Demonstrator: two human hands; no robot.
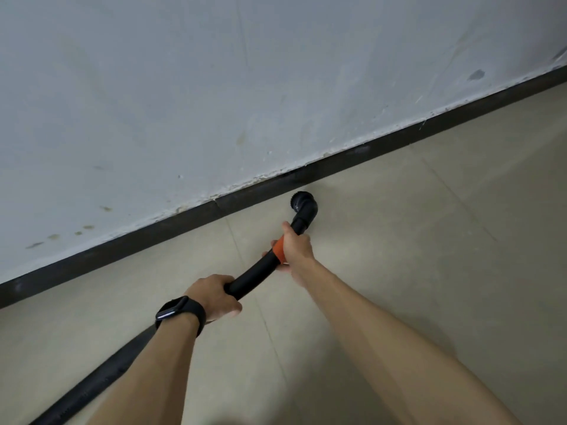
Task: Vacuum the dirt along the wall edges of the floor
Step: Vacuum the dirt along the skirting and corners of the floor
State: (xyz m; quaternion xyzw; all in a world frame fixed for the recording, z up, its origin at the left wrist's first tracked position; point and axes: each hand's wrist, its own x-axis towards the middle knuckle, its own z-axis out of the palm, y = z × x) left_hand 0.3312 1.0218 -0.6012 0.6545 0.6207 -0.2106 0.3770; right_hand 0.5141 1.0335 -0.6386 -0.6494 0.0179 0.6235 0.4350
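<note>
At the foot of the wall [214,87], just short of the dark skirting strip [337,162], the round brush nozzle [303,203] of the vacuum hose [251,277] rests on or just above the tiled floor [414,240]; contact cannot be told from this view. The right hand [297,247] grasps the hose far along it, fingers wrapped round the orange collar [278,250] behind the elbow bend. The left hand [214,297], with a black watch [181,312] on its wrist, is closed round the hose nearer the person, and from there the hose trails off toward the near left.

The job looks to be mid-course. The nozzle sits about halfway along the visible edge, close to the strip but not against it. No loose dirt can be made out on either side, so which stretch is already cleaned cannot be judged. The edge runs on far to the right and near to the left, and both lengths may need passes.
</note>
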